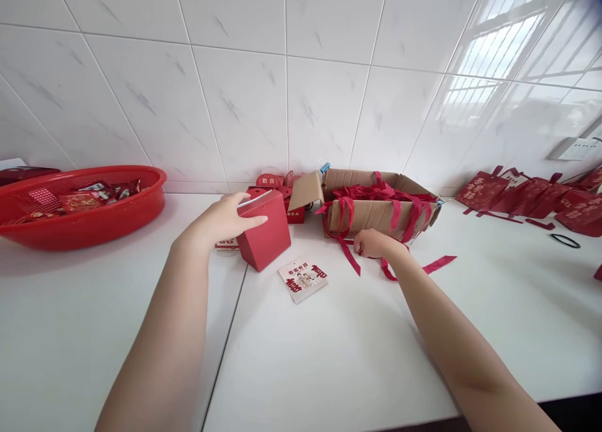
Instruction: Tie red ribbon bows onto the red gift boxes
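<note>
My left hand (pixel 230 217) is wrapped round the upper part of a red box (pixel 267 234), which leans slightly on the white table. At the front of a cardboard box (pixel 360 219) my right hand (pixel 371 242) is closed, its fingertips pinched at a red ribbon (pixel 348 256). More red ribbons (pixel 367 191) fill the cardboard box and hang over its front edge. A printed card (pixel 304 279) with red characters and small figures lies flat between my hands.
At the left stands a red basket (pixel 136 211) with small packets in it. Red boxes (pixel 295 215) are behind the held one. Several red bags (pixel 484 190) and a black loop (pixel 565 241) lie at the right. A tiled wall (pixel 324 112) bounds the table (pixel 301 369).
</note>
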`<state>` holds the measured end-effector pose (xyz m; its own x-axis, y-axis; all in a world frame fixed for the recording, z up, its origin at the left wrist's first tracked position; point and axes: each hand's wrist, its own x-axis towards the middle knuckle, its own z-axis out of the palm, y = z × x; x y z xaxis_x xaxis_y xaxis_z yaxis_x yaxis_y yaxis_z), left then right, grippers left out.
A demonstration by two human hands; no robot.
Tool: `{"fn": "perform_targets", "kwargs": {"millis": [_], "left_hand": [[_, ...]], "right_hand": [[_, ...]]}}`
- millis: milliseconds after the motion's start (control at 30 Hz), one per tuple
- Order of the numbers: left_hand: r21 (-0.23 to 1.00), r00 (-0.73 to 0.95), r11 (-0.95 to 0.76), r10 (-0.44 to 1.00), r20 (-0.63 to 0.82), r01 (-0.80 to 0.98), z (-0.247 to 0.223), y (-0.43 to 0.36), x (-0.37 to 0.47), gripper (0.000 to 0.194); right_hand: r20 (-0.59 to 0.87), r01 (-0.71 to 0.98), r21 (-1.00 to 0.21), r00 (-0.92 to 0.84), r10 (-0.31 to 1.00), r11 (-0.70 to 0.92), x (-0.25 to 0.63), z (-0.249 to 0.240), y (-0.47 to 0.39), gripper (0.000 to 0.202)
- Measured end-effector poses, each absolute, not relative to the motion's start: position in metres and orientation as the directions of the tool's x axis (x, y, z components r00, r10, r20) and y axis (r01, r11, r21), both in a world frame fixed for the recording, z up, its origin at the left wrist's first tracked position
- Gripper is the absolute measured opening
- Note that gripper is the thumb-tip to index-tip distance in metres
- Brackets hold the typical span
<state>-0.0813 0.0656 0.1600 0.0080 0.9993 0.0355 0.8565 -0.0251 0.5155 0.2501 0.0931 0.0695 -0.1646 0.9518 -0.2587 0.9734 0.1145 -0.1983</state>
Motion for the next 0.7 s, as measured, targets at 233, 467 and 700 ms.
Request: {"fn": "perform_targets", "kwargs": {"millis": [233, 467, 700], "left_hand": [[0.450, 0.070, -0.039, 0.996, -0.052, 0.892, 0.166, 0.061, -0.092, 0.047], [0.463, 0.190, -0.098, 0.969, -0.157, 0.881, 0.175, 0.044, -0.085, 0.032], [0.472, 0.268, -0.180, 0.955, -0.127, 0.863, 0.174, 0.042, -0.076, 0.041]], "right_hand": [[0.103, 0.864, -0.329, -0.368, 0.924, 0.381, 0.202, 0.083, 0.068, 0.029], [-0.242, 0.716, -0.487, -0.661, 0.711, 0.500, 0.168, 0.059, 0.053, 0.100], [-0.397, 0.818, -0.362, -0.568, 0.721, 0.446, 0.179, 0.075, 0.050, 0.062]]}}
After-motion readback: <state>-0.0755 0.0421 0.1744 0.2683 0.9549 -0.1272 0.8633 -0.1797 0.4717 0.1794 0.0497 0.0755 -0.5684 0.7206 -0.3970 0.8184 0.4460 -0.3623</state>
